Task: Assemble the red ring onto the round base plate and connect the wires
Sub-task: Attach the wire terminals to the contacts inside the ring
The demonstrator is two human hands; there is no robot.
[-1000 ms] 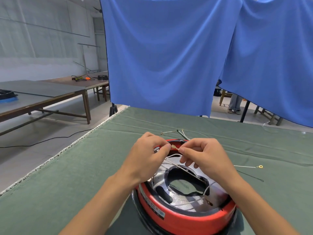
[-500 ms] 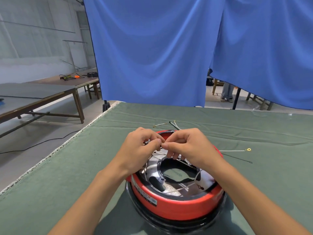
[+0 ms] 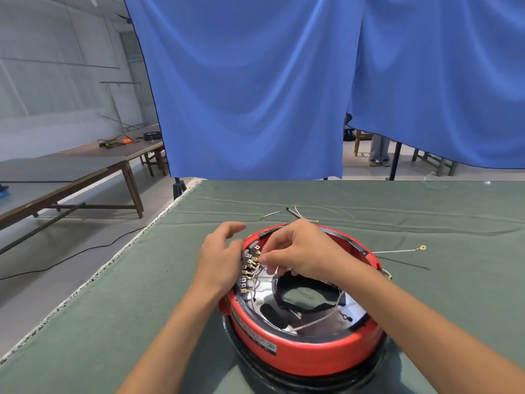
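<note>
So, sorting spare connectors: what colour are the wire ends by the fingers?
Brass gold wire ends, head view.

Bright, even daylight fills the room, strongest from the pale wall at the left. Soft shadows fall under the forearms onto the green cloth [image 3: 127, 294]. The metal plate [image 3: 312, 317] glares. Wide-angle bending curves the blue curtain [image 3: 247, 89] edges; fine detail looks slightly soft.

— Where am I looking from?

— One view only, worn on the person's head, so I see over both forearms, forward and down onto the green tabletop [image 3: 127, 294].

— How near?

— Close: the red ring [image 3: 306, 354] fills the lower middle, just under the lens. The wide angle bends the edges and takes in the blue curtain [image 3: 255, 95] beyond the tabletop's far edge. I have no second view to compare.
</note>
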